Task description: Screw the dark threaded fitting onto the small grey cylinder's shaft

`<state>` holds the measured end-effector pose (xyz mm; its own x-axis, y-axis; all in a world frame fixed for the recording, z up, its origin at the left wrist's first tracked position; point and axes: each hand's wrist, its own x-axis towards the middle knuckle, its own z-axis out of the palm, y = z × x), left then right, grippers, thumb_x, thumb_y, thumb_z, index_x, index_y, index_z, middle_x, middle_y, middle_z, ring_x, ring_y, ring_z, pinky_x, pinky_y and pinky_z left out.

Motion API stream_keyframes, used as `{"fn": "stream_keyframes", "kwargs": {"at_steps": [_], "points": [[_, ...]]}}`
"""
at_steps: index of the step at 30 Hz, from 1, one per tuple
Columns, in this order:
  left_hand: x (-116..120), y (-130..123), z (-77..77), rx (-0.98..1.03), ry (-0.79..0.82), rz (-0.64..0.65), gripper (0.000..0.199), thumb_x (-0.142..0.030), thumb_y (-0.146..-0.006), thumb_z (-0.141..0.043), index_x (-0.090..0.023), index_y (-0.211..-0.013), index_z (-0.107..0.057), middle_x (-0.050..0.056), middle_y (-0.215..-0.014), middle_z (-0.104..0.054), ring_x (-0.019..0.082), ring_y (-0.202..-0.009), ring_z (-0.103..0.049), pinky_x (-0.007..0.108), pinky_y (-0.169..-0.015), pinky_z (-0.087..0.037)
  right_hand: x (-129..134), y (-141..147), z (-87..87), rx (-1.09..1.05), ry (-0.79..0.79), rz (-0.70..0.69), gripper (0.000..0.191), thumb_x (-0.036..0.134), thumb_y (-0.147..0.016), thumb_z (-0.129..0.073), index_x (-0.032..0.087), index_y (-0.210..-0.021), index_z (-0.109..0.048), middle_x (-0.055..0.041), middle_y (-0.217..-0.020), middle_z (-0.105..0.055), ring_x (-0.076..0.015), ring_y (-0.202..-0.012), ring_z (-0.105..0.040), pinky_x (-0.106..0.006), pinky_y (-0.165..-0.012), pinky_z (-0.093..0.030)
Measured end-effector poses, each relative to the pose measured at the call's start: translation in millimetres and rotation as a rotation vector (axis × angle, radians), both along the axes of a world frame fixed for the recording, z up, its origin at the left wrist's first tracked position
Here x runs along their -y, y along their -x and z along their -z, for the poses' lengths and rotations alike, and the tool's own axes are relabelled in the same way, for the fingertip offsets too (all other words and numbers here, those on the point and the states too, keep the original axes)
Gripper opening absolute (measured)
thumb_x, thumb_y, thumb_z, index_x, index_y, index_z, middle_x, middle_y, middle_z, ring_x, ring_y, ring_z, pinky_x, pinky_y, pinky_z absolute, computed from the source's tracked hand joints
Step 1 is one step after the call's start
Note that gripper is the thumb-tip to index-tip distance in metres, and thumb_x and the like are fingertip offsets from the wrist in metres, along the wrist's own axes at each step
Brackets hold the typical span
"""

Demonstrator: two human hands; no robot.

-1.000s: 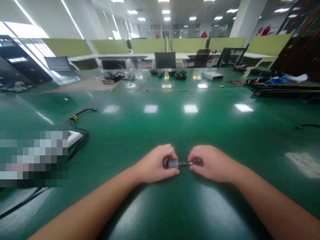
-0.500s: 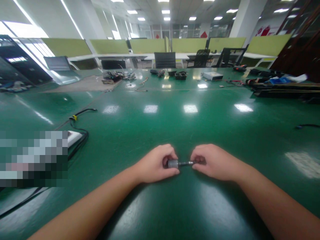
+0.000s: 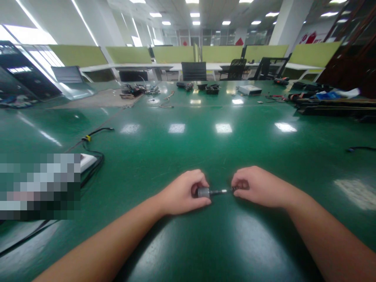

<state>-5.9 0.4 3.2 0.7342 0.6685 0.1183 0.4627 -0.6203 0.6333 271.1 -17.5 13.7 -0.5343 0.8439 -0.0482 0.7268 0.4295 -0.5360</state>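
Just above the green table [image 3: 188,152], my left hand [image 3: 185,192] curls around a small grey cylinder with a thin metal shaft [image 3: 203,192], thumb and fingers gripping the thick end. The shaft points right, roughly level, with a shiny tip. My right hand [image 3: 255,187] is to the right of that tip, a small gap apart. Between its thumb and fingertips is a small dark piece [image 3: 234,188], too small to make out. The palm sides of both hands are hidden.
On the left lie a white device [image 3: 88,161], partly blurred out, and black cables [image 3: 95,168]. Electronic parts [image 3: 133,90], a silver box [image 3: 249,90] and dark panels [image 3: 331,106] lie farther back. A short black cable [image 3: 362,148] is at right.
My right hand has moved right and slightly up, off the shaft's tip, with the small dark piece at its fingertips. The left hand and the grey cylinder stay in place.
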Motion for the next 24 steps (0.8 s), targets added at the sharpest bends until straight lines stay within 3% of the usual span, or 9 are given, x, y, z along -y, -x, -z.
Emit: {"fn": "stream_keyframes", "kwargs": {"at_steps": [4, 10, 13, 16, 24], "points": [[0, -3, -0.2, -0.008, -0.016, 0.001, 0.025, -0.035, -0.079, -0.078, -0.017, -0.089, -0.064, 0.0, -0.081, -0.058, 0.015, -0.071, -0.054, 0.025, -0.066, -0.04, 4, 16, 8.3, -0.069, 0.007, -0.016, 0.005, 0.019, -0.082, -0.073, 0.021, -0.086, -0.073, 0.0003, -0.077, -0.066, -0.0125, -0.066, -0.057, -0.024, -0.06, -0.038], [1, -6, 1.9, 0.028, -0.036, -0.024, 0.027, -0.034, -0.077, -0.08, -0.017, -0.09, -0.064, 0.001, -0.083, -0.058, 0.015, -0.073, -0.053, 0.025, -0.065, -0.04, 8, 50, 23.4, -0.144, -0.191, -0.04, 0.003, 0.019, -0.084, -0.071, 0.019, -0.086, -0.07, -0.0015, -0.082, -0.066, -0.016, -0.079, -0.057, -0.027, -0.07, -0.038], [2, -6, 1.4, 0.035, 0.02, -0.031, 0.028, -0.041, -0.083, -0.074, -0.017, -0.094, -0.065, 0.001, -0.082, -0.058, 0.014, -0.071, -0.054, 0.024, -0.063, -0.041, 8, 51, 24.2, -0.166, -0.188, -0.049, 0.004, 0.018, -0.085, -0.07, 0.019, -0.089, -0.07, -0.0019, -0.083, -0.066, -0.0162, -0.08, -0.057, -0.027, -0.071, -0.039], [2, -8, 0.8, 0.011, 0.034, -0.052, 0.019, -0.035, -0.09, -0.066, -0.017, -0.096, -0.066, 0.0, -0.078, -0.06, 0.013, -0.068, -0.055, 0.024, -0.063, -0.041, 9, 49, 23.7, -0.176, -0.201, -0.063, 0.004, 0.02, -0.087, -0.068, 0.019, -0.091, -0.071, -0.0025, -0.084, -0.067, -0.0165, -0.081, -0.058, -0.028, -0.073, -0.04], [1, -9, 3.8, -0.017, -0.045, -0.037, 0.026, -0.037, -0.078, -0.078, -0.017, -0.087, -0.066, -0.001, -0.076, -0.06, 0.014, -0.069, -0.055, 0.025, -0.064, -0.039, 9, 49, 27.3, -0.159, -0.216, -0.088, 0.003, 0.021, -0.084, -0.071, 0.02, -0.086, -0.07, -0.0013, -0.083, -0.067, -0.0167, -0.081, -0.057, -0.029, -0.073, -0.04]]}}
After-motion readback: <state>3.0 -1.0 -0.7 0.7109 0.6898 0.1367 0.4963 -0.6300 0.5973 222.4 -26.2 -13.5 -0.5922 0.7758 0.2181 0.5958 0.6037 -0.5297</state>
